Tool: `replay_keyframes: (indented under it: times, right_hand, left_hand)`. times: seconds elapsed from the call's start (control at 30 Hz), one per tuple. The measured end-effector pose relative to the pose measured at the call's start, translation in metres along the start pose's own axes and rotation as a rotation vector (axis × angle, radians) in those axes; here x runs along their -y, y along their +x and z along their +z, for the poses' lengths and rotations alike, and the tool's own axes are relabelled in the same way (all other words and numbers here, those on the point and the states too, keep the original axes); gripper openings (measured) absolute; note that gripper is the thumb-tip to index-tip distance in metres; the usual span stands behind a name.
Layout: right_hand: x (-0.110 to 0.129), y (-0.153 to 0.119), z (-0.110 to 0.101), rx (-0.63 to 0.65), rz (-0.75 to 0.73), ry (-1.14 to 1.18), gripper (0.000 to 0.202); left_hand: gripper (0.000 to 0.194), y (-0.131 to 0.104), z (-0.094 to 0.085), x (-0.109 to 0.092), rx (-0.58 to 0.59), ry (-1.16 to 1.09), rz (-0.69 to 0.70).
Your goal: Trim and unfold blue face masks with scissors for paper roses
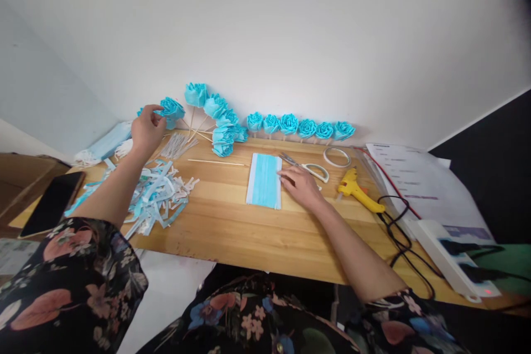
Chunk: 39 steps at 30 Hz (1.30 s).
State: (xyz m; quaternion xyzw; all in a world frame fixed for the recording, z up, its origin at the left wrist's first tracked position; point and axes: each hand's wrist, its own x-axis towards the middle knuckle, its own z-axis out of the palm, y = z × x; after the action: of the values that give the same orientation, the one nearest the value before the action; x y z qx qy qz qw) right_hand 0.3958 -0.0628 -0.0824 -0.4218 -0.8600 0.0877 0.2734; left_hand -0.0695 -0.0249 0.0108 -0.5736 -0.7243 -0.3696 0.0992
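Note:
At the back left, my left hand [147, 130] has its fingers curled at the edge of a blue ruffled flower [172, 109] made from mask-like material; thumb and forefinger meet its left side. More such blue flowers [215, 105] on thin sticks lean beside it against the wall. My right hand [302, 185] lies on the table with fingers stretched out, the tips at the right edge of a flat blue face mask [266, 180]. Behind that hand are scissors [315, 172] with pale handles. A thin wooden stick [215, 162] lies left of the mask.
Blue and white strips [155, 193] are heaped at left, near white wires [177, 146], stacked masks [108, 141] and a phone [53, 202]. A row of flowers [289, 125] stands behind. At right are a tape roll [337, 157], yellow glue gun [357, 190], cables and power strip [446, 260].

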Motion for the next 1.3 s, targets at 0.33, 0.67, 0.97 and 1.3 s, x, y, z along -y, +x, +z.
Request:
replay_keyframes:
  times: [0.33, 0.67, 0.97, 1.3]
  right_hand:
    - [-0.001, 0.0, -0.001, -0.004, -0.004, 0.012, 0.021]
    - [0.001, -0.001, -0.002, -0.016, -0.014, 0.018, 0.022]
    - [-0.002, -0.002, 0.001, -0.017, 0.005, 0.021, 0.023]
    - [-0.001, 0.0, 0.0, -0.009, -0.004, 0.011, 0.022]
  left_hand:
    - [0.042, 0.018, 0.009, 0.037, 0.099, 0.148, -0.167]
    - [0.043, 0.034, 0.047, 0.051, 0.194, 0.324, -0.149]
    - [0.03, 0.04, 0.032, 0.039, 0.119, 0.246, -0.101]
    - [0.028, 0.048, 0.015, 0.027, 0.12, 0.259, -0.05]
